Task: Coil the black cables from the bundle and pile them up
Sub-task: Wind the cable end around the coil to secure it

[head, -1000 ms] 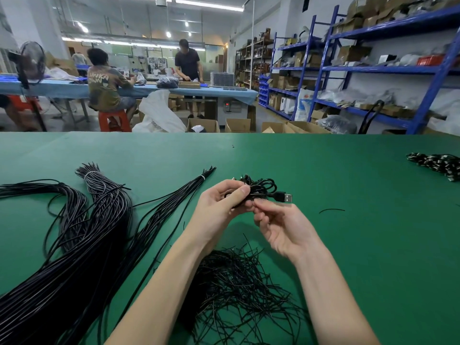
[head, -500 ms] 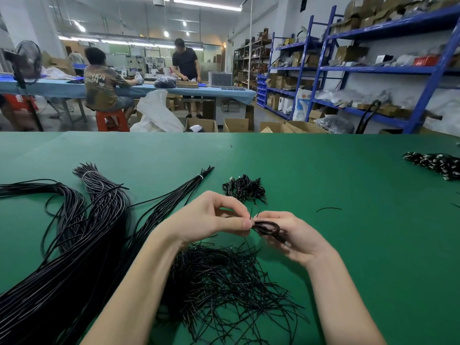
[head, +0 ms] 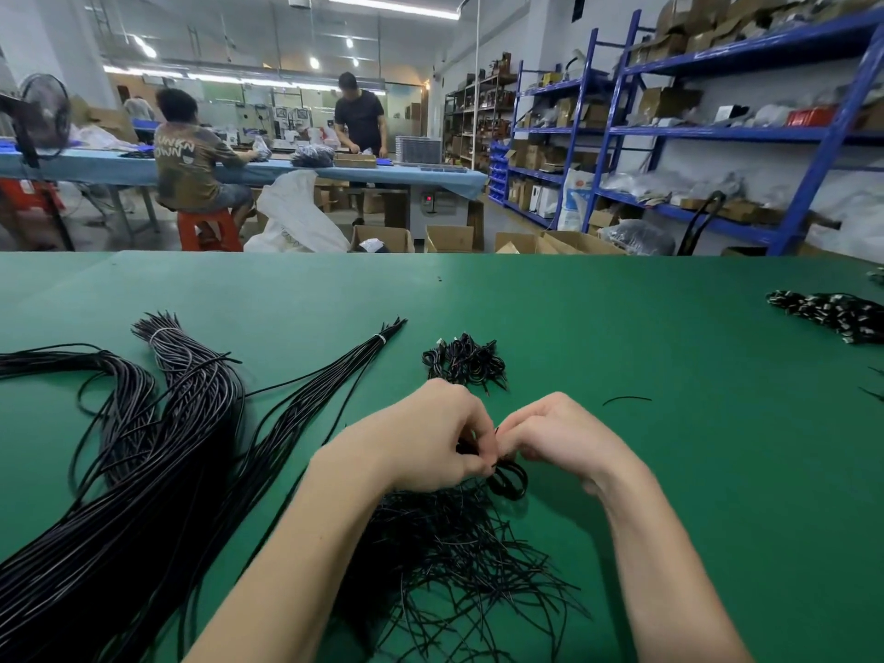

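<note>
While both hands work close to the body, the green tabletop (head: 622, 327) holds everything else. It is the biggest thing, and it gives a flat place to sort on.

From about nine o'clock down to seven o'clock lies the big bundle (head: 158, 447) of long black cables, tied near their tips with pale bands. It sits just beside the left arm, likely so the next cable is easy to reach.

At six o'clock, under the wrists, is a messy heap of thin black ties (head: 459, 562). These are probably for binding each coil, so they are kept near.

At twelve o'clock from the hands sits the small pile of coiled cables (head: 464, 361), a short reach away. A second dark heap (head: 832, 313) lies far off at two o'clock.

The left hand (head: 421, 437) and right hand (head: 564, 437) meet at the middle. Their fingers are curled and pinched together on a small black coil (head: 509, 478), which hangs just below them. I think they are fastening it so it will not spring open.

A lone black tie (head: 626, 400) lies at three o'clock.
</note>
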